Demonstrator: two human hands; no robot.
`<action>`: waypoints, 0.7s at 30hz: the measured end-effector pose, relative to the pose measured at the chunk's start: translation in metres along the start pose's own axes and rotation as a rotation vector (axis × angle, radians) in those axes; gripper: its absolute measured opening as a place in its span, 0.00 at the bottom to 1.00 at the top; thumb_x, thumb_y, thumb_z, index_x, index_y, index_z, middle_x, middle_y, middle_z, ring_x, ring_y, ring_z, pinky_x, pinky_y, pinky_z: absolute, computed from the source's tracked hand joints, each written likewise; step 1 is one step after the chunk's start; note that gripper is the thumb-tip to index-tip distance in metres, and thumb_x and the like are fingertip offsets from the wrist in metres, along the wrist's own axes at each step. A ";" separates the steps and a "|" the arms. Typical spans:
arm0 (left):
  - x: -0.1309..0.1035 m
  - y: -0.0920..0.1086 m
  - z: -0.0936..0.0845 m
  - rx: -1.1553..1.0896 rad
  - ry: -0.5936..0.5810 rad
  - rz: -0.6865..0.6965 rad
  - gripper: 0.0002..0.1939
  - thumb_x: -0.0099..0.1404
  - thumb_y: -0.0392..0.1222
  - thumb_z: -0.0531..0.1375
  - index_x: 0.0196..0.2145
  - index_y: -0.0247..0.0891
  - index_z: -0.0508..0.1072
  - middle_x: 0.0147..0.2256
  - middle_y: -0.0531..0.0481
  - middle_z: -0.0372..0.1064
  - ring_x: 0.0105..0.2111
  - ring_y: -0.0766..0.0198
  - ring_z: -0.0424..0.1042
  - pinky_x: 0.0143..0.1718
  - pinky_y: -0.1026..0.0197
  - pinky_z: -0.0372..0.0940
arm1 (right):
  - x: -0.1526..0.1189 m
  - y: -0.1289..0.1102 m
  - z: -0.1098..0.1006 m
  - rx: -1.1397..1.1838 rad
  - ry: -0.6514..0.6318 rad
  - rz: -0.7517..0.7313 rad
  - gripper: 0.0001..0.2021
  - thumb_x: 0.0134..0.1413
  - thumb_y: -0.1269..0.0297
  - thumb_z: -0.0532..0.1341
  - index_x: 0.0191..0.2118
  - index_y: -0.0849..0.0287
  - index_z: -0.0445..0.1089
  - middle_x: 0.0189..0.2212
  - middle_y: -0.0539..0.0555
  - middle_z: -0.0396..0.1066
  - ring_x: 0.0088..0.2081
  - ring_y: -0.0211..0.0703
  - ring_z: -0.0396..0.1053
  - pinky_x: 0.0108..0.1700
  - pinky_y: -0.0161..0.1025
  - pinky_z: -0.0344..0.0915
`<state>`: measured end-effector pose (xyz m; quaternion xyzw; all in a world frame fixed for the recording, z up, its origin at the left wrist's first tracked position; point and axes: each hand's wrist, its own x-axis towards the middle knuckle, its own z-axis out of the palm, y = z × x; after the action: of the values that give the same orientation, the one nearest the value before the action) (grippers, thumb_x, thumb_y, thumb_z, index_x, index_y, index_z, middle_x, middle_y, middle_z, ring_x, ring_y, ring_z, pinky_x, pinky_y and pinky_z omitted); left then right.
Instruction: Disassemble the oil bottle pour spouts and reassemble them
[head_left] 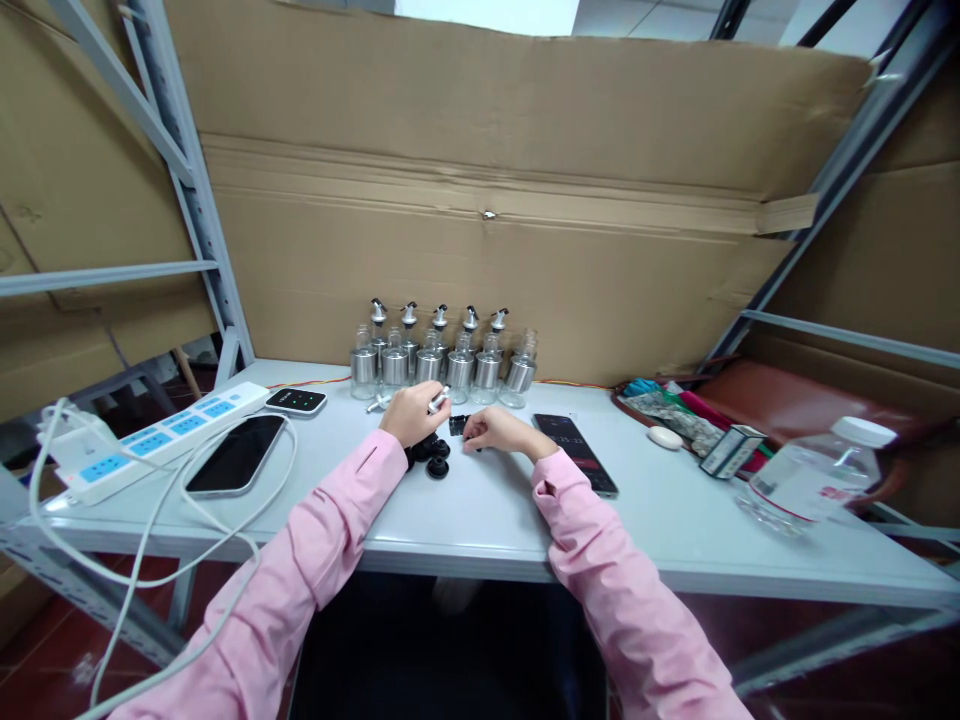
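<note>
My left hand (414, 414) is closed around a small silver metal pour spout (438, 400), whose end sticks out past the fingers. Beside it, my right hand (498, 430) has its fingertips pinched together low over the tabletop; a small dark piece shows at the tips, too small to name. Several round black stoppers (437, 466) lie beneath and next to my left hand, partly covered by it. Small black parts (457, 425) sit between the hands. Behind them stand glass bottles with steel sleeves (460, 372) in rows; several at the back carry silver spouts with black tips (440, 316).
On the left are a white power strip (180, 430), a phone (238, 455), looped white cables and a small black device (297, 401). A second phone (576, 452) lies right of my right hand. Farther right are a small box (732, 451), cloths and a plastic bottle (817, 478).
</note>
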<state>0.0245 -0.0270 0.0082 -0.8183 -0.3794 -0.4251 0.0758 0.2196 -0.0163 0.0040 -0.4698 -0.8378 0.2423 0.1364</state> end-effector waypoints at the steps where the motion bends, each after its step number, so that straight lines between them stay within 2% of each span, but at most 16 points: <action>1: 0.000 0.000 0.000 -0.002 0.001 0.001 0.11 0.61 0.39 0.52 0.21 0.38 0.59 0.22 0.54 0.59 0.23 0.67 0.59 0.27 0.63 0.51 | -0.002 -0.002 -0.002 0.013 -0.009 0.007 0.13 0.42 0.57 0.64 0.29 0.65 0.74 0.19 0.50 0.68 0.22 0.33 0.61 0.27 0.32 0.56; 3: 0.000 0.000 0.000 -0.007 0.002 0.002 0.11 0.60 0.39 0.52 0.21 0.38 0.59 0.22 0.54 0.59 0.23 0.67 0.59 0.27 0.63 0.51 | -0.006 -0.005 -0.006 0.032 -0.001 0.032 0.18 0.47 0.52 0.60 0.28 0.65 0.74 0.17 0.50 0.67 0.21 0.34 0.61 0.27 0.32 0.57; 5: 0.000 0.000 0.000 -0.008 0.000 0.003 0.11 0.60 0.39 0.52 0.21 0.38 0.58 0.21 0.55 0.58 0.23 0.67 0.58 0.27 0.63 0.50 | -0.009 -0.005 -0.010 0.058 -0.010 0.071 0.18 0.47 0.52 0.60 0.30 0.65 0.75 0.18 0.51 0.68 0.21 0.34 0.62 0.28 0.33 0.59; 8: 0.000 0.000 0.000 -0.003 -0.004 0.005 0.11 0.60 0.39 0.52 0.21 0.38 0.58 0.21 0.55 0.58 0.23 0.67 0.58 0.27 0.63 0.50 | -0.011 -0.001 -0.014 0.109 -0.101 0.127 0.16 0.39 0.61 0.66 0.37 0.65 0.75 0.25 0.53 0.73 0.23 0.35 0.65 0.31 0.33 0.63; 11: 0.000 0.000 0.000 -0.002 -0.013 0.004 0.11 0.60 0.40 0.52 0.21 0.38 0.58 0.22 0.54 0.59 0.23 0.67 0.58 0.27 0.63 0.50 | -0.009 0.004 -0.014 0.096 -0.098 0.122 0.18 0.33 0.71 0.68 0.37 0.63 0.75 0.32 0.54 0.75 0.30 0.38 0.69 0.36 0.34 0.64; 13: 0.000 0.000 0.000 -0.009 -0.019 -0.001 0.11 0.60 0.40 0.52 0.21 0.38 0.58 0.22 0.54 0.59 0.23 0.67 0.58 0.27 0.63 0.51 | -0.007 0.006 -0.012 0.076 -0.062 0.107 0.17 0.33 0.72 0.67 0.36 0.63 0.75 0.32 0.54 0.75 0.32 0.40 0.69 0.37 0.34 0.64; 21: 0.000 0.001 -0.001 -0.008 -0.014 -0.007 0.11 0.60 0.40 0.52 0.21 0.38 0.59 0.22 0.54 0.59 0.23 0.67 0.59 0.27 0.63 0.50 | -0.005 0.001 -0.007 0.043 -0.015 0.113 0.15 0.33 0.69 0.68 0.35 0.63 0.76 0.27 0.52 0.74 0.30 0.39 0.69 0.34 0.34 0.63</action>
<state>0.0246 -0.0281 0.0092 -0.8203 -0.3812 -0.4209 0.0684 0.2261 -0.0180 0.0091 -0.5115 -0.8055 0.2712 0.1263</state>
